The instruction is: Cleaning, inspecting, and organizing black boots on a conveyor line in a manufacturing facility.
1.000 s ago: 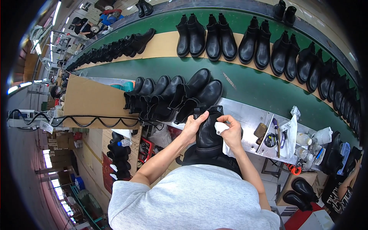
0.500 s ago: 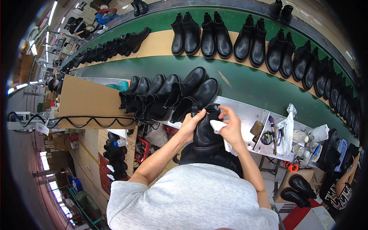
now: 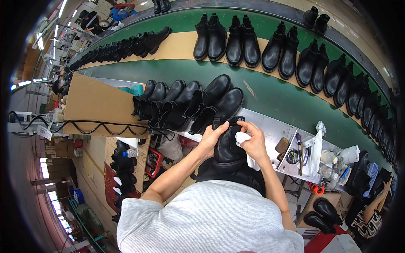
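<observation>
A black ankle boot is held against my lap, heel toward me and its top opening facing away. My left hand grips the left side of the boot's collar, thumb on the outside. In my right hand a crumpled white cloth is tucked under the fingers. That hand's fingertips touch the right edge of the collar near a pull tab. Just beyond the held boot, several black boots lie side by side along the bench edge.
To the right, a metal bench carries a brown block, a round black tin, brushes and plastic bottles. Boots stand in pairs on the green conveyor. A cardboard sheet rises at left. Another person's arm shows at far right.
My right fingers have come down from a raised position onto the boot's collar, still with the cloth. The left hand keeps its grip. The whole view has shifted slightly.
</observation>
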